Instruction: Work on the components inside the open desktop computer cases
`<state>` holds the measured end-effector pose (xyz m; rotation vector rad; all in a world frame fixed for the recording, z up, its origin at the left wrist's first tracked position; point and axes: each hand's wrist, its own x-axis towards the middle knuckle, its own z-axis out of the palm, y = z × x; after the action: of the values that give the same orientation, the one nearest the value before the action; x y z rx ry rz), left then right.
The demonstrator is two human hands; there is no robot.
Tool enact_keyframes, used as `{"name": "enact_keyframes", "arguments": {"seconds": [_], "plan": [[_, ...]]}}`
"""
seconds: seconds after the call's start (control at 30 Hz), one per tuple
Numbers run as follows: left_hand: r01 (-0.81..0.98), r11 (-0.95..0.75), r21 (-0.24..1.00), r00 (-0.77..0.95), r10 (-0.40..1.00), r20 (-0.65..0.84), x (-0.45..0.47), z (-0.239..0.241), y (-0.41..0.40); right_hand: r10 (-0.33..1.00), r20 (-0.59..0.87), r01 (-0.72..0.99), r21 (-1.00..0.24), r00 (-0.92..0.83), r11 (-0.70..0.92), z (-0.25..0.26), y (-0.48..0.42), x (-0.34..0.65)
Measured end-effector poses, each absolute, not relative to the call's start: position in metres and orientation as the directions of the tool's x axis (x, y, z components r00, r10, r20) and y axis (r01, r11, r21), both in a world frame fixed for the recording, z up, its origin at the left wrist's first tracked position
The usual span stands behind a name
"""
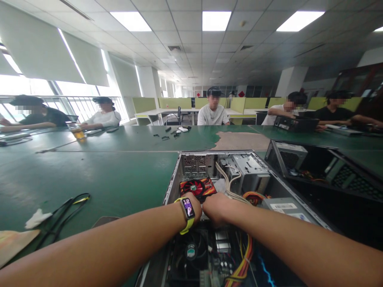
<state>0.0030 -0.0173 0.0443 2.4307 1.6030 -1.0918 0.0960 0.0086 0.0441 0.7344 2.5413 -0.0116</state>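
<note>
An open desktop computer case point(170, 199) lies on the table in front of me. Inside it is a red and black graphics card point(209, 184) with a round fan. My left hand point(194, 205), with a smartwatch point(188, 208) on a yellow strap at the wrist, is closed at the card's near edge. Beside it, nearly touching, my right hand point(216, 207) is closed at the same edge. Most of my fingertips are hidden behind the hands. Nearer to me sit a black CPU cooler fan point(190, 252) and yellow, red and black power cables point(244, 261).
A power supply point(279, 207) and a drive cage point(247, 167) fill the case's right side. Another open case point(302, 159) stands right. Black cables point(64, 213) and a crumpled tissue point(37, 218) lie left. Several people sit around the green table point(119, 171), with a drink cup point(78, 133) at far left.
</note>
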Motion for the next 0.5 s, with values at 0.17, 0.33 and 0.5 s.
{"name": "enact_keyframes", "arguments": {"seconds": [0.17,0.33,0.5], "plan": [[0.825,-0.445,-0.349,0.189,0.798,-0.572,0.003,0.038,-0.013,0.51,-0.472,0.494,0.169,-0.719,0.853,0.054,0.003,0.097],[0.845,-0.396,-0.36,0.169,0.836,-0.521,0.001,0.024,-0.008,0.516,-0.484,0.511,0.156,-0.707,0.845,0.055,0.003,0.097],[0.873,-0.357,-0.332,0.193,0.878,-0.437,-0.004,0.012,-0.007,0.535,-0.481,0.518,0.181,-0.695,0.836,0.051,0.004,0.096]]}}
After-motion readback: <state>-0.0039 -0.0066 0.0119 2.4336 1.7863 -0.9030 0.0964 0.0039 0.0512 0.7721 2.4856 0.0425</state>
